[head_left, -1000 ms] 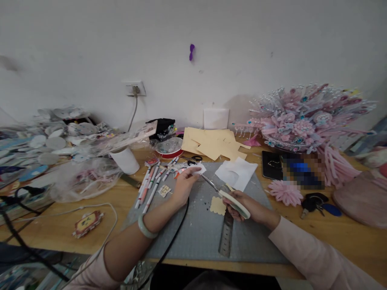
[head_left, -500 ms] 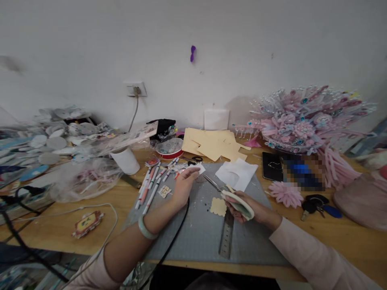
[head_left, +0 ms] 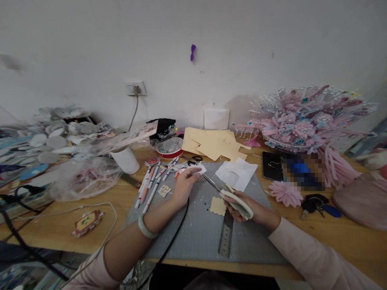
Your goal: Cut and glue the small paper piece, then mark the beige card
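Note:
My right hand (head_left: pixel 242 206) is closed round the cream handles of a pair of scissors (head_left: pixel 225 192), whose blades point up-left toward my left hand. My left hand (head_left: pixel 185 184) pinches a small white paper piece (head_left: pixel 198 169) over the grey cutting mat (head_left: pixel 196 229). The blade tips reach that piece. A beige scalloped cut-out (head_left: pixel 217 206) lies on the mat just left of my right hand. A steel ruler (head_left: pixel 226 235) lies on the mat below that hand.
Several markers (head_left: pixel 151 181) lie left of the mat, next to a white cup (head_left: pixel 125 160). Beige card sheets (head_left: pixel 213 143) and white paper (head_left: pixel 237 172) lie behind. A pink beaded ornament (head_left: pixel 302 121), pink flower (head_left: pixel 284 192), keys (head_left: pixel 317 202) at right. Clutter and cables at left.
My right hand turned the scissors slightly and shifted a little. My left hand stays at the white paper piece.

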`<state>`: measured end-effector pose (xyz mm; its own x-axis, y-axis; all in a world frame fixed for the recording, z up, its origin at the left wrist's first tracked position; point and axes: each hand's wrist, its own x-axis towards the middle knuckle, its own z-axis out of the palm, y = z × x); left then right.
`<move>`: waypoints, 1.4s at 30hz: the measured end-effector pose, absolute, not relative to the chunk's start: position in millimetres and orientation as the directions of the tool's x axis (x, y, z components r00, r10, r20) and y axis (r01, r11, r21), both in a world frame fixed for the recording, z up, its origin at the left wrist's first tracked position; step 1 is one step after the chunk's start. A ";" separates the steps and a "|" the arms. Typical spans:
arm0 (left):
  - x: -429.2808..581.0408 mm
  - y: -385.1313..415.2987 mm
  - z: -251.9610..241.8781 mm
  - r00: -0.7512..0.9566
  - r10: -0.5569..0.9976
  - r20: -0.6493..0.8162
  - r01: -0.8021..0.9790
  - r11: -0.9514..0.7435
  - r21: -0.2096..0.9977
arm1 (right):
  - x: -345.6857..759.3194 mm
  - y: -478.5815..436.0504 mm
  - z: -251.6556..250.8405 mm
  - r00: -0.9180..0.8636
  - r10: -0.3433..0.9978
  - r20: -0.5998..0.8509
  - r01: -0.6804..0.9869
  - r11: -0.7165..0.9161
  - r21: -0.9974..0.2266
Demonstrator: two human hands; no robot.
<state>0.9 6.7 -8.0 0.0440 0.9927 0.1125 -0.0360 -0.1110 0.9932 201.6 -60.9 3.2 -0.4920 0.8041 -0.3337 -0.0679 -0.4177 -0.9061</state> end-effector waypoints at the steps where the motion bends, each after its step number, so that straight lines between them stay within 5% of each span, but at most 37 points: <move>1: 0.7 6.8 -8.4 0.047 0.993 0.112 -0.035 -0.110 0.993 | 201.6 -60.4 2.2 -0.491 0.804 -0.336 -0.068 -0.420 -0.905; 42: 1.9 5.3 -5.3 0.045 0.994 0.101 -0.103 -0.096 0.990 | 198.5 -59.5 5.5 -0.484 0.802 -0.351 -0.010 -0.406 -0.914</move>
<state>1.9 5.3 -5.3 0.0447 0.9939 0.1012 -0.1032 -0.0961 0.9900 198.5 -59.5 5.5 -0.4835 0.8020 -0.3506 -0.0100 -0.4056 -0.9140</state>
